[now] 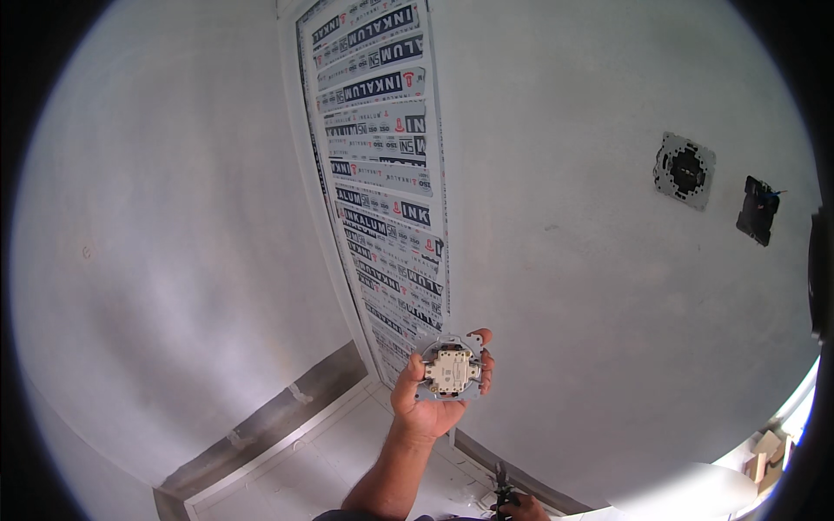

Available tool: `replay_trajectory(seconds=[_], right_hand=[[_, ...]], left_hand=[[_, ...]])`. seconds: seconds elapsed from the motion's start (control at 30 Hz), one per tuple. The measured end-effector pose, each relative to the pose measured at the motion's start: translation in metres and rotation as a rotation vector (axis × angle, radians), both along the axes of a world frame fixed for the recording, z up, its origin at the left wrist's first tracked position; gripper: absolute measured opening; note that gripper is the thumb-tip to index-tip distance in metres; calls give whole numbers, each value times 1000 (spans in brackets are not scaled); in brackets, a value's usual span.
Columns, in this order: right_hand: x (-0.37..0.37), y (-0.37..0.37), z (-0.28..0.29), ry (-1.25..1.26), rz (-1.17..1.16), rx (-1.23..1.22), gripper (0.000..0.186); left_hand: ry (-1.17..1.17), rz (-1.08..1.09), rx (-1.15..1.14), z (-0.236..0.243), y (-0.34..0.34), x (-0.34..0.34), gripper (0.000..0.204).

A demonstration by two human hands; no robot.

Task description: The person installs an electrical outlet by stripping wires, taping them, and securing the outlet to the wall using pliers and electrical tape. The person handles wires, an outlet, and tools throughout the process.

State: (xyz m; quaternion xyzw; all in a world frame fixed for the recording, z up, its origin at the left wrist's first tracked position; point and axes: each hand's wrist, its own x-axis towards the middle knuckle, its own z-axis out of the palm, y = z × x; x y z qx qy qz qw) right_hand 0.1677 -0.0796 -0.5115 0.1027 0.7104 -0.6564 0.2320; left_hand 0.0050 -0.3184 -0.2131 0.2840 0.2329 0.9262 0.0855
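Note:
My left hand (426, 408) is raised in front of me, palm toward me. Its thumb and fingers grip the edges of a wall socket mechanism (451, 371), which has a cream back with terminals and a square metal mounting frame. The mechanism's back faces me. At the bottom edge of the view, my right hand (526, 509) is only partly visible. Its fingers are bent around a dark, narrow tool (502, 489) whose kind I cannot make out.
On the grey wall (565, 286) to the right, a similar mechanism (685, 170) with a metal frame is mounted. Beside it is a dark wall box (758, 211) with wires poking out. A door or panel (382, 174) covered in printed film stands ahead. Cardboard pieces (768, 456) lie at the lower right.

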Motion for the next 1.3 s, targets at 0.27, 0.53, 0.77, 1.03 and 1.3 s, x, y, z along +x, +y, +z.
replay_trajectory(seconds=[0.27, 0.53, 0.77, 1.03, 1.3], right_hand=[[0, -3, -7, 39, -25, -74, 55], [-3, -6, 13, 24, 5, 16, 53], [9, -8, 1, 18, -109, -118, 46], [-1, -2, 113, 98, -154, -53, 30], [5, 51, 336, 510, -235, -309, 54]], left_hand=[[-12, -29, 1, -4, -5, -6, 99], [7, -19, -19, 0, -8, -9, 97], [15, -20, -32, -1, -5, -6, 98], [-109, 84, -77, -3, -21, 2, 98], [-184, 84, -112, 14, -5, 4, 98]])
